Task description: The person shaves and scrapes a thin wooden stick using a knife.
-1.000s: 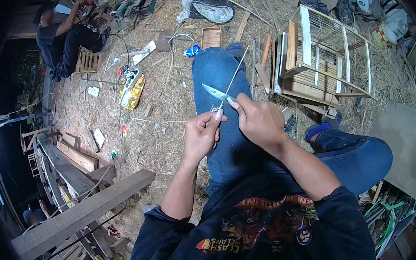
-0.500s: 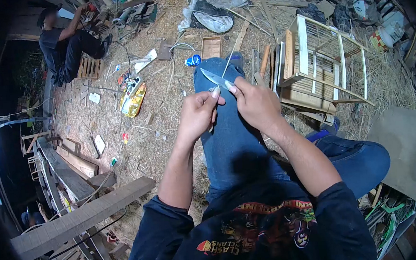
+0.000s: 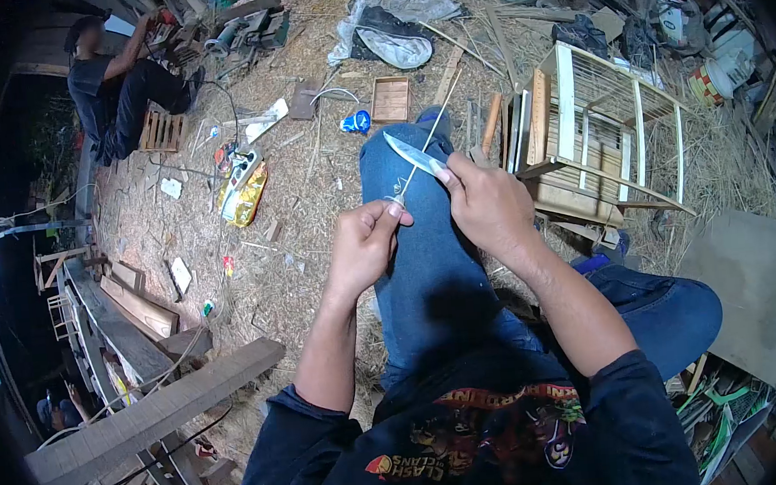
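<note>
My left hand [image 3: 366,249] pinches the near end of a thin pale stick [image 3: 435,132] above my raised knee. The stick slants up and to the right, past the knee. Closed round the handle of a knife [image 3: 413,154] is my right hand [image 3: 492,205]; the handle is mostly hidden in the fingers. The blade points up and left and crosses the stick. A small curled shaving [image 3: 399,187] shows beside the stick, just above my left fingertips.
A slatted wooden cage [image 3: 621,128] lies at the right. Ahead are a small wooden box [image 3: 390,99] and a blue can [image 3: 356,122]. A yellow packet [image 3: 243,195] lies left of my knee. A wooden beam [image 3: 156,416] juts in lower left. Another person [image 3: 116,81] sits upper left.
My left hand has moved slightly left and down. My right hand with the knife has shifted a little right, away from the left fingertips, and more of the stick shows between them.
</note>
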Action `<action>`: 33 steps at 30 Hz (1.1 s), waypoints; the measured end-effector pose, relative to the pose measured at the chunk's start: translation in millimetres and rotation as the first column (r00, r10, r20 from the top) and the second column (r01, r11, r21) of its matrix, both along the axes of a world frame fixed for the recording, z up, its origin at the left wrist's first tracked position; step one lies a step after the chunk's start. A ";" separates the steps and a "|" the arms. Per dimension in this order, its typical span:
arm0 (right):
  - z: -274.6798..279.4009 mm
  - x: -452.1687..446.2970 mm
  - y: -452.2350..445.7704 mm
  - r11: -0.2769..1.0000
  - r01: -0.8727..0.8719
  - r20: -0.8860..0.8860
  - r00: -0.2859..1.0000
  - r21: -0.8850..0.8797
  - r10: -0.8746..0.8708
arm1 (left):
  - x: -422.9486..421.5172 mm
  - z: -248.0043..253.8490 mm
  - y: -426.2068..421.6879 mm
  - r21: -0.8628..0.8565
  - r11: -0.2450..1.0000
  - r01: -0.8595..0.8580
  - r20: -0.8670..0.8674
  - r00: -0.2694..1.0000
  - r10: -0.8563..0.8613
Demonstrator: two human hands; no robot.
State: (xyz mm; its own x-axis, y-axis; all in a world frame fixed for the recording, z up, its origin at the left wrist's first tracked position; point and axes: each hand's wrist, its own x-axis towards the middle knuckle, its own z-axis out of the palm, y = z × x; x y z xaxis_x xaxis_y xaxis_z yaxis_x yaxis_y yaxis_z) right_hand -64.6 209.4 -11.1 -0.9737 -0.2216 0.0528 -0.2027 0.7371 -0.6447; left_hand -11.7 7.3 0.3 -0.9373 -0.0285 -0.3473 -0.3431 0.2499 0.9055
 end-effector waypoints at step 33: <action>6.7 28.0 -5.2 0.993 -0.117 0.049 0.992 -0.018 0.118 | -2.6 -7.5 -4.9 0.156 0.988 -0.018 0.087 0.996 0.005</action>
State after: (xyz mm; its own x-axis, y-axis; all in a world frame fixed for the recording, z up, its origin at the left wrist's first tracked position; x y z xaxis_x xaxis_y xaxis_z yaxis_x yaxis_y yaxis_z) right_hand -36.6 204.2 -4.4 -0.9425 -0.3340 0.0092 -0.2548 0.7005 -0.6666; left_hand -14.3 2.4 -7.3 -0.9037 0.0218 -0.4275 -0.4233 0.1034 0.9001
